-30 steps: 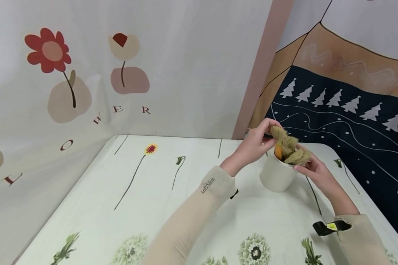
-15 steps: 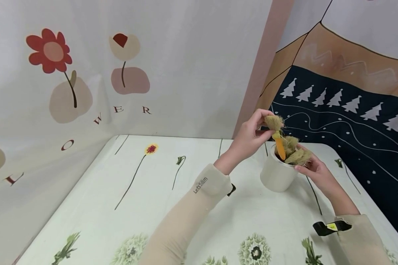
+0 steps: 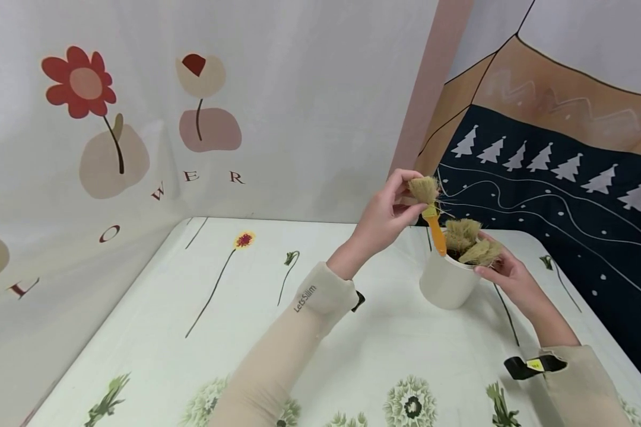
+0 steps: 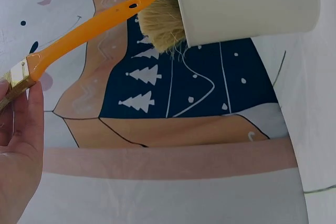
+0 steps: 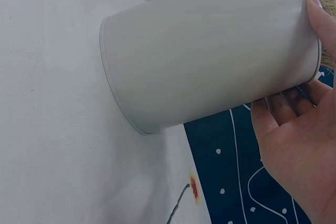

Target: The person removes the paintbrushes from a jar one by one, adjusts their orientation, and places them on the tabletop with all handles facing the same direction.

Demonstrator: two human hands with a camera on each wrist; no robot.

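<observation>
Pinched in my left hand point(image 3: 380, 219) is a paintbrush point(image 3: 435, 231), bristles up, its orange handle slanting down to the pot's rim. In the left wrist view its handle point(image 4: 86, 31) shows in full, with fingertips at the metal ferrule. A white cylindrical pot point(image 3: 444, 286) stands upright on the table. Other brushes point(image 3: 463, 235) stick out of it with pale bristles up, their handles hidden inside. My right hand point(image 3: 514, 283) grips the pot by the rim on its right side. In the right wrist view the thumb point(image 5: 321, 20) lies at the rim and the fingers curl beneath.
The pot is near the far right part of the table point(image 3: 395, 332), whose white cloth has printed flowers. Behind the table hangs a pale curtain point(image 3: 310, 118). A dark printed cloth point(image 3: 561, 201) with trees hangs at the right.
My left hand has drawn the paintbrush up out of the pot and moved it to the left, baring its orange handle. The right hand and the pot have stayed in place.
</observation>
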